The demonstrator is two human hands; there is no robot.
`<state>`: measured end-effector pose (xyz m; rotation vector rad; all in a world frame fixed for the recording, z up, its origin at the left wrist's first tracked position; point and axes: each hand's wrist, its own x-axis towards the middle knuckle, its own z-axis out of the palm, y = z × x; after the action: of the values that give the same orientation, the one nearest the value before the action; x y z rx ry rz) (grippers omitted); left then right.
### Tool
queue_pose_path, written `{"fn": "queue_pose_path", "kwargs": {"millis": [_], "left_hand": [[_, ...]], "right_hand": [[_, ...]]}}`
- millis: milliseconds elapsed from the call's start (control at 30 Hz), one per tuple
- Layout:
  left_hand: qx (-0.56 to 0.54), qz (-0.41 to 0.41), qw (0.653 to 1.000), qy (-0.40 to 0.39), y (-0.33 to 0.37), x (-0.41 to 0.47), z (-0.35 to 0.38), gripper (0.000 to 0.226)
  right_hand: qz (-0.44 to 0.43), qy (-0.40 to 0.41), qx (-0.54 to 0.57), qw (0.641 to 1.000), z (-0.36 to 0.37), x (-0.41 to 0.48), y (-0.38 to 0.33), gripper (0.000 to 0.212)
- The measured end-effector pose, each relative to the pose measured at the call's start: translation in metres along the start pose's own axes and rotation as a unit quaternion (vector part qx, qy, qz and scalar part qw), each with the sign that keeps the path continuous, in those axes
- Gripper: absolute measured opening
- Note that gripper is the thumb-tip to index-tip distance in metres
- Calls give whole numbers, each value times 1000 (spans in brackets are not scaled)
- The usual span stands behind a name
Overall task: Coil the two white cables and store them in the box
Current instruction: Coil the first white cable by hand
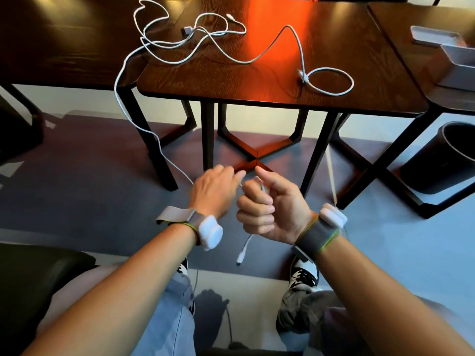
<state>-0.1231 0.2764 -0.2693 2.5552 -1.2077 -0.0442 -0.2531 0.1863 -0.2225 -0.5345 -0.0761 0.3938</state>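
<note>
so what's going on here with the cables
A seated person is starting on one white cable: the right hand grips it in a fist, plug end dangling below, the left hand pinches the run trailing up to the table. The second cable lies loose there; the box sits far right.

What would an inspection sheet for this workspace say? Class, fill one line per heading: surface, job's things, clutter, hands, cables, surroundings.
Surface: dark wooden table, orange light across its middle.
Job's things: hanging cable, second cable, open box on the neighbouring table.
Clutter: nothing seen.
Hands: right hand curled round the hanging cable, plug dangling below; left hand pinches the same cable beside it.
Cables: hanging cable trails off the table's left edge to the hands; second cable lies uncoiled on the table.
Surroundings: black bin on the floor at right; dark chair at left.
</note>
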Motion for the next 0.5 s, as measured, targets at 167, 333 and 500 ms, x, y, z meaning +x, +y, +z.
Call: {"fn": "queue_pose_path", "kwargs": {"millis": [167, 333, 500], "left_hand": [[63, 17, 988, -137, 8, -4, 12, 37], [56, 151, 967, -196, 29, -23, 15, 50], [12, 195, 976, -100, 36, -23, 2, 46]], "right_hand": [[-98, 17, 44, 994, -2, -14, -7, 53], [-303, 282, 22, 910, -24, -16, -26, 50], [-142, 510, -389, 754, -41, -3, -20, 53]]}}
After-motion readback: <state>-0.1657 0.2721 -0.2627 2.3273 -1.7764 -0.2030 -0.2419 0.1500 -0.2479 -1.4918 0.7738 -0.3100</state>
